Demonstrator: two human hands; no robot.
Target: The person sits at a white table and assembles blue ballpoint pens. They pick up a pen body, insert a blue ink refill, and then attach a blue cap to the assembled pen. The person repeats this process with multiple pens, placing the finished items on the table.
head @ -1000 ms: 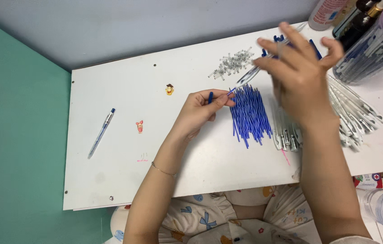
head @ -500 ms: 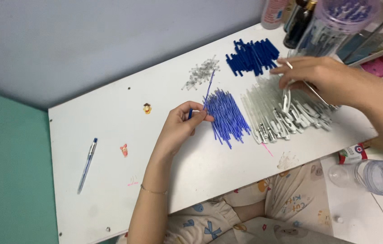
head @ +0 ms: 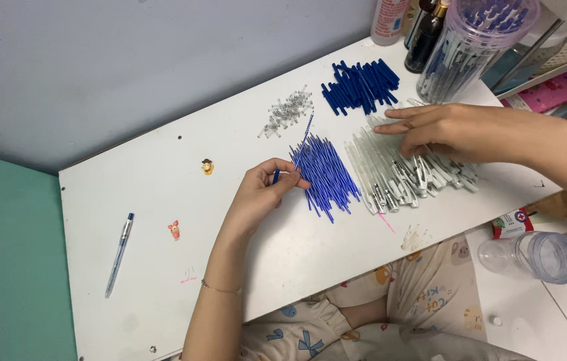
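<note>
Left hand (head: 263, 194): your grip is pinched on one blue refill (head: 302, 144), tip toward 1 o'clock | right hand (head: 440, 130): fingers spread flat on the clear barrels (head: 397, 170), holding none | refill pile (head: 327, 175) at 3 o'clock of left hand | springs (head: 287, 112), blue caps (head: 360, 85) at 12–1 | progress: one finished pen (head: 118, 254) at 8 o'clock on the tabletop (head: 163, 194); piles large, most seemingly left.
</note>
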